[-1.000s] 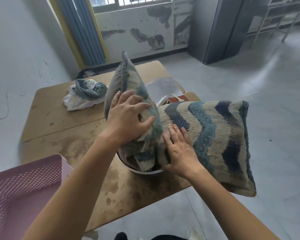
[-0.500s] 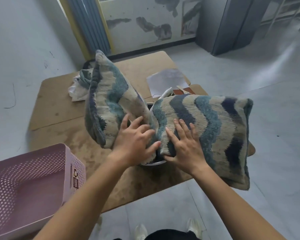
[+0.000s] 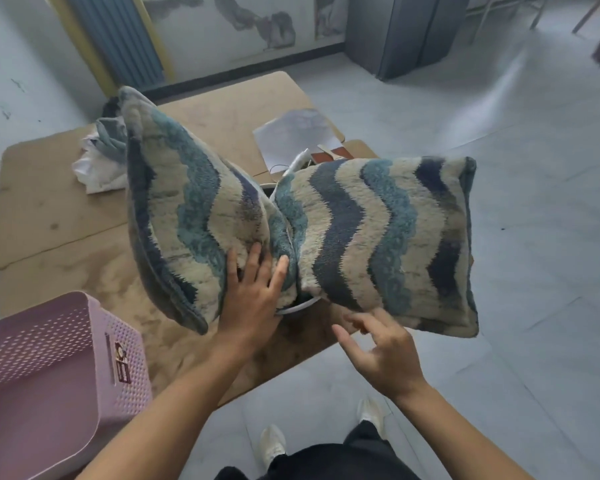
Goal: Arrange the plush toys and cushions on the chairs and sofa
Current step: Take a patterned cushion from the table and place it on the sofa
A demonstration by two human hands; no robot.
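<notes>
Left hand: the left hand [image 3: 253, 299] lay flat with its fingers spread on the lower inner corner of the left cushion [image 3: 191, 216], pressing on it and gripping nothing.
Right hand: the right hand [image 3: 378, 351] hung loose just below the lower edge of the right cushion [image 3: 381, 237], fingers spread and half curled, holding nothing; whether the fingertips touched the fabric could not be told.
Left cushion: wave-striped in blue, teal and cream, it stood tilted to the left, its top corner pointing up and away from the person.
Right cushion: of the same pattern, it lay wider and flatter, reaching out past the desk's right edge over the floor [image 3: 534, 202].
Meeting point: the two cushions touched at their inner lower corners, forming a V, over a white-rimmed bowl-like thing [image 3: 297, 306] that showed only as a sliver.
Desk: the brown, stained desk [image 3: 56, 216] carried both cushions.
Behind the cushions: a bundle of grey and white cloth [image 3: 101, 157] lay at the left, a sheet of white paper [image 3: 291, 136] at the right.
Basket: a pink perforated basket [image 3: 49, 375] sat at the desk's near left corner.
Person: black trousers and light shoes [image 3: 274, 445] showed below.
</notes>
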